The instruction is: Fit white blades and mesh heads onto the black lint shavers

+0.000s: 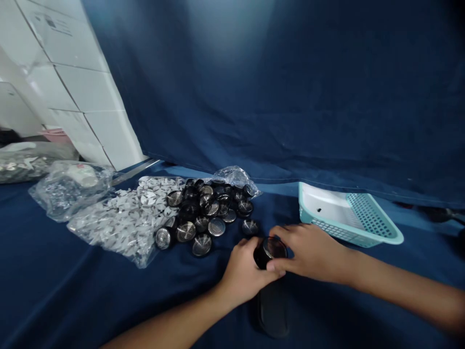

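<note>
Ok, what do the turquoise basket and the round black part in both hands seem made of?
Turquoise basket: probably plastic, satin; even, moulded-looking holes. Round black part: glossy, perhaps plastic, from its highlights; the shiny top could be metal.

Blue cloth (65, 295) under black caps (202, 245), teal basket (391, 236)

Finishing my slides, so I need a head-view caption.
Left grip and right grip hold a round dark part near similar parts and a turquoise basket.
</note>
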The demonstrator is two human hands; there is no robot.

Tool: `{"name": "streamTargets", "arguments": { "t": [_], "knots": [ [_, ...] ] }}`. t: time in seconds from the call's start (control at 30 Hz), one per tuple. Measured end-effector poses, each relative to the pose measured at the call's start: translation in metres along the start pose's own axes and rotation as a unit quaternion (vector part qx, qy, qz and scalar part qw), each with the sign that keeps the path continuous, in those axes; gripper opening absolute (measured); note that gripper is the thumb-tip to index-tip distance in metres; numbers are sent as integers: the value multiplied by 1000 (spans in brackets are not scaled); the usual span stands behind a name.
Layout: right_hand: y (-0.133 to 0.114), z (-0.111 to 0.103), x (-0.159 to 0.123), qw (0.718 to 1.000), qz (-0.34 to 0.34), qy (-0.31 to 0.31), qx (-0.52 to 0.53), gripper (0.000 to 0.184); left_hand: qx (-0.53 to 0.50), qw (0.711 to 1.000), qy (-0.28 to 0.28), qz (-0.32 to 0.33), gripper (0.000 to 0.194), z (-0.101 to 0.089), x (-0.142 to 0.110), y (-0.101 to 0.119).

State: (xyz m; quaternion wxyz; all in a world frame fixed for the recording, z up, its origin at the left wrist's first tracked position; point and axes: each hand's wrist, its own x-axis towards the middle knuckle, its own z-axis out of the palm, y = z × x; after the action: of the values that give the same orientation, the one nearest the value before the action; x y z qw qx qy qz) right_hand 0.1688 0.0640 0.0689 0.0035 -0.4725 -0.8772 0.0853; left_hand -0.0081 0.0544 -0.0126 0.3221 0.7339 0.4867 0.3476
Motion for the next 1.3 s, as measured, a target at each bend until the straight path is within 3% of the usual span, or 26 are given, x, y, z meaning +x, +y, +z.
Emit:
{"name": "streamTargets", "arguments": {
  "t": [0.1,0.2,0.27,0.37,0.47,0.57,0.7,0.77,0.9,1.0,1.07,1.2,1.3],
  "knots": [
    [3,-6,-1,997,-53,-13,51,63,-7,1000,1,19,42,1,2,-2],
    [4,-16,-3,983,-140,-35,113,52,-34,999,-4,27,49,1,3,-2],
    [1,-16,-2,982,-161,-32,90,42,-35,999,-7,14,45,1,2,-2],
    [-10,-6,5,994,-111,8,-16,30,-12,1000,-1,-12,35,2,1,0],
    [-18,0,14,993,-39,50,-99,41,-1,1000,10,-15,34,3,1,1],
    [-15,-11,17,995,-36,79,-45,41,-18,1000,16,-2,40,2,0,0],
    [-2,-34,9,985,-141,-26,98,54,-37,999,16,-5,43,0,1,0],
    [2,-34,6,978,-158,-67,118,55,-41,999,11,-12,42,0,2,1],
    [-6,-17,10,994,-101,-35,24,31,-25,999,12,-33,37,0,2,2],
    [-14,-9,16,997,-27,-3,-73,48,-5,999,16,-35,35,1,1,1],
    [-14,-13,17,997,-14,-4,-70,57,-10,999,17,-25,35,1,1,1],
    [-4,-30,10,987,-137,-61,50,66,-42,999,11,3,39,-1,3,0],
    [0,-28,5,980,-180,-65,63,47,-48,999,8,-5,38,-1,3,1]
  ]
}}
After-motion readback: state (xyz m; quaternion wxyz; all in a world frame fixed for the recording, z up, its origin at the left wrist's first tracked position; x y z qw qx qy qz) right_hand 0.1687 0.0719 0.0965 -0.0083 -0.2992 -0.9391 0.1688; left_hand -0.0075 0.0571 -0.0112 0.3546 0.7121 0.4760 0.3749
